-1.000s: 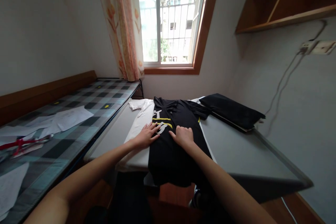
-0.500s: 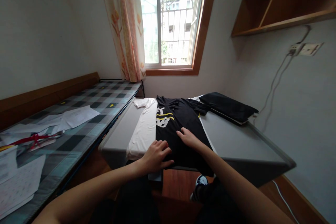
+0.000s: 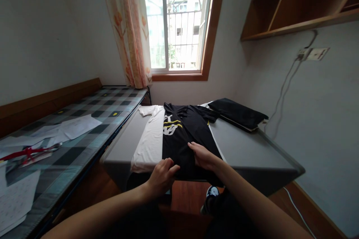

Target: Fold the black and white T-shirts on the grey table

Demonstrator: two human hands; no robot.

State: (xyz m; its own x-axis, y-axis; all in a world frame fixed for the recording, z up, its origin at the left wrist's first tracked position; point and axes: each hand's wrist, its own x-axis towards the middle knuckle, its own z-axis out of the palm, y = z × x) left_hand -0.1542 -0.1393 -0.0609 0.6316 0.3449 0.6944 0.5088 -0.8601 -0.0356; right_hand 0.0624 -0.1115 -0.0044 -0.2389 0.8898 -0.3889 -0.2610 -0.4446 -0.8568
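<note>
Black-and-white shirt (image 3: 186, 127): one, spread on grey table (image 3: 252, 149). My left hand (image 3: 162, 177): fingers curled at near hem, grip unclear to me. My right hand (image 3: 203, 157): on black cloth, grip likewise unclear.

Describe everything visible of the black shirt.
The black shirt looks thin and lightly creased, with a short sleeve at right and pale print and yellow stripes on the front. It lies spread on the grey table, collar toward the window, over white cloth. The left hand touches its near edge, the right hand its lower front; whether either grips is unclear.
</note>
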